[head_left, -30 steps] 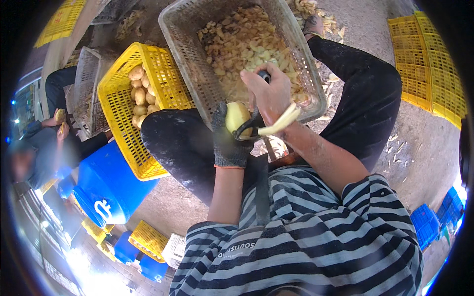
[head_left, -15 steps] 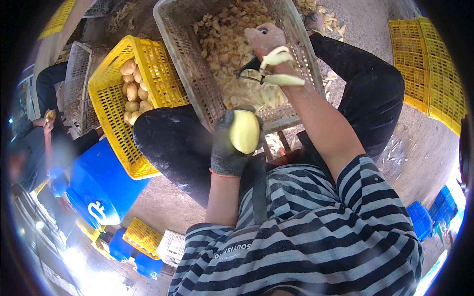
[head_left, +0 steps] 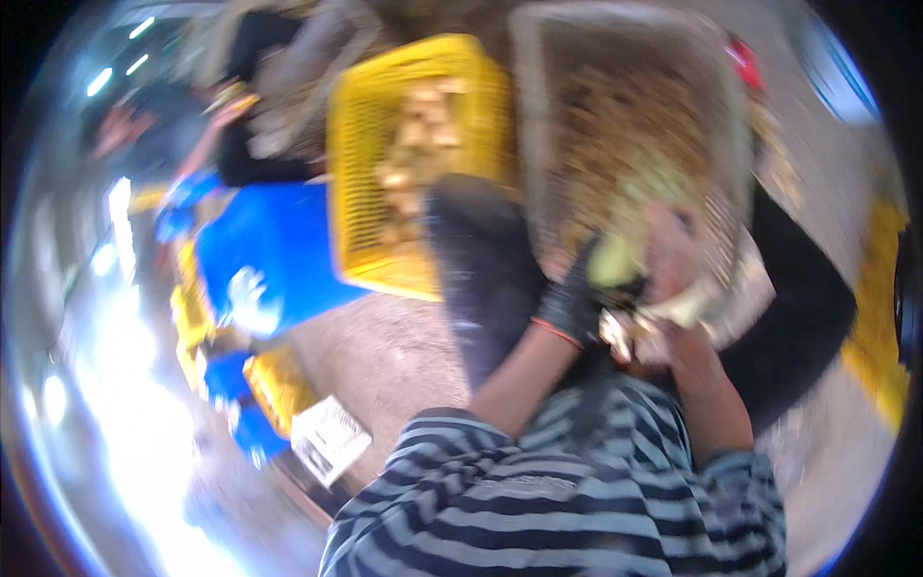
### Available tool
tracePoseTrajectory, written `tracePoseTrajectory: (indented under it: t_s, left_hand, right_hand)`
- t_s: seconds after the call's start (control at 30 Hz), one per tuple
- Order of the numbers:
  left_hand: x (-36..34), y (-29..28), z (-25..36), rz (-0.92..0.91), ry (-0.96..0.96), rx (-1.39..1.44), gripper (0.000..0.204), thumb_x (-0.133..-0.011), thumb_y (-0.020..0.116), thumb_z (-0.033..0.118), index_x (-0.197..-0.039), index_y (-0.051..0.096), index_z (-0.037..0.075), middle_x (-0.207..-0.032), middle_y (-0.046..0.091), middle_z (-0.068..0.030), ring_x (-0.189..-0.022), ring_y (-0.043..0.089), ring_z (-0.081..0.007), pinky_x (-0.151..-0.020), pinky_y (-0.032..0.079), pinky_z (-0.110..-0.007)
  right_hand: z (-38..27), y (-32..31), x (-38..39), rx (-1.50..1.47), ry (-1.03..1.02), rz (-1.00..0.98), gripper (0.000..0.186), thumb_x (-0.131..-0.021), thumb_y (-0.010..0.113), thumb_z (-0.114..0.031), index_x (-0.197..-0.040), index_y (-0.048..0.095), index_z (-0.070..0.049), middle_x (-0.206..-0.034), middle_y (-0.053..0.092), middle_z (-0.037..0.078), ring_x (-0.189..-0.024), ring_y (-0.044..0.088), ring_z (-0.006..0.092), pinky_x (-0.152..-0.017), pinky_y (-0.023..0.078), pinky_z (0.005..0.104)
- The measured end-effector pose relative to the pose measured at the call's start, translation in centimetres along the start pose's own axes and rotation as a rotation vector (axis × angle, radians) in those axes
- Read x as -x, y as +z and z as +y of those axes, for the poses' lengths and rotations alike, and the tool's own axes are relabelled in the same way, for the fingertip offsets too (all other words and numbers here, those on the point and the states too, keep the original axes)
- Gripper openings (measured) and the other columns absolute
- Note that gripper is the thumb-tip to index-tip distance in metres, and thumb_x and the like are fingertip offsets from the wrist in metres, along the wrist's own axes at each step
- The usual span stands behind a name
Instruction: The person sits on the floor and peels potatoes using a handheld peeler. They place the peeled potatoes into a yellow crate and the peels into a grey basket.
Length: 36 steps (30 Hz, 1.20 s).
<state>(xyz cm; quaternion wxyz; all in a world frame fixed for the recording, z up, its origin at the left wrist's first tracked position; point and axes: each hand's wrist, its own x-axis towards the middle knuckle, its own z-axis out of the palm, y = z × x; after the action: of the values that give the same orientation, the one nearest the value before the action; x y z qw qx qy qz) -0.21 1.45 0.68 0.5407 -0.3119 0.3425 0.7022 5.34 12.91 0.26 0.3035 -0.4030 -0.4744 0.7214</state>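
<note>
My left hand [head_left: 569, 306], in a dark glove with an orange cuff, is closed around a peeled, pale yellow potato [head_left: 615, 262] over the near end of a grey crate [head_left: 534, 115]. Right beside the potato is my bare right hand [head_left: 673, 255], its fingers smeared by motion. It is curled around what seems to be the dark peeler seen in the earlier frame, barely visible now. Pale peel strips [head_left: 678, 310] hang at its wrist. Brown and yellow peelings [head_left: 625, 125] fill the crate's bottom.
Left of my knee stands a yellow crate [head_left: 351, 192] holding unpeeled potatoes [head_left: 428, 125]. A blue barrel [head_left: 279, 245] lies farther left. Another person [head_left: 163, 130] sits at the far left with something yellowish in hand. A yellow crate [head_left: 875, 298] stands at the right edge.
The view has swung, shifting the scene rightward, and is now blurred. My right hand has come back from over the peelings to the potato, which stays in my left hand.
</note>
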Motion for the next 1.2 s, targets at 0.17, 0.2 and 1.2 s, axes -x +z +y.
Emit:
tracePoseTrajectory:
  t_s: [0.17,0.2,1.2]
  left_hand:
    - [-5.2,-4.8,-4.5,-0.113,0.642,-0.439,0.024,-0.092,0.053,0.030,-0.098,0.062,0.009,-0.085,0.063,-0.0061,-0.077,0.061,-0.0179,-0.069,0.050,-0.031]
    - [-4.5,-4.8,-4.0,-0.096,0.783,-0.684,0.022,-0.093,0.052,0.027,-0.099,0.062,0.008,-0.089,0.062,-0.0053,-0.081,0.060,-0.0171,-0.073,0.049,-0.031]
    - [-3.5,-3.0,-3.9,-0.724,0.470,-0.405,0.047,-0.087,0.062,0.018,-0.130,0.047,0.008,-0.121,0.055,-0.0075,-0.105,0.056,-0.0142,-0.081,0.050,-0.030]
  right_hand:
    - [1.5,-0.8,-0.9,0.031,0.370,-0.033,0.016,-0.084,0.061,-0.023,-0.082,0.058,-0.008,-0.068,0.054,-0.001,-0.056,0.051,0.0111,-0.052,0.042,0.0261]
    - [1.5,-0.7,-1.0,0.066,0.450,-0.042,0.015,-0.084,0.061,-0.022,-0.078,0.058,-0.009,-0.065,0.051,-0.001,-0.055,0.049,0.0113,-0.053,0.041,0.0265]
    - [-1.4,1.2,-3.8,0.521,-0.111,0.287,0.033,-0.090,0.059,-0.038,-0.094,0.051,-0.006,-0.064,0.043,0.005,-0.049,0.037,0.0158,-0.048,0.035,0.0358]
